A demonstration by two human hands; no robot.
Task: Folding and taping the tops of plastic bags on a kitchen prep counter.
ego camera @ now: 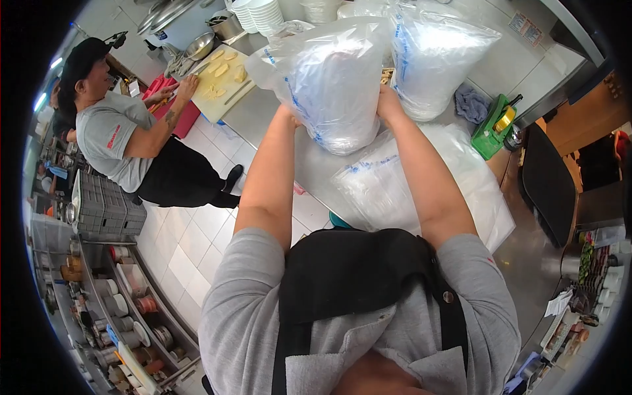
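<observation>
Between my two hands is a large, full clear plastic bag [338, 89] with blue print, upright over the steel worktop. My left hand [291, 116] holds its lower left side, fingers mostly hidden behind the plastic. On its right side my right hand [388, 104] grips it, the fingertips out of sight. A second full plastic bag [432, 64] stands just right of it. Flat plastic bags [380, 185], some with blue print, lie in a stack beneath my right forearm.
A co-worker [118, 123] stands at the left by a cutting board [222, 79] with cut yellowish pieces. A green tape dispenser [493, 126] and a grey-blue cloth [472, 102] lie at the right. White bowls [259, 15] are stacked at the back. Grey crates [108, 202] stand lower left.
</observation>
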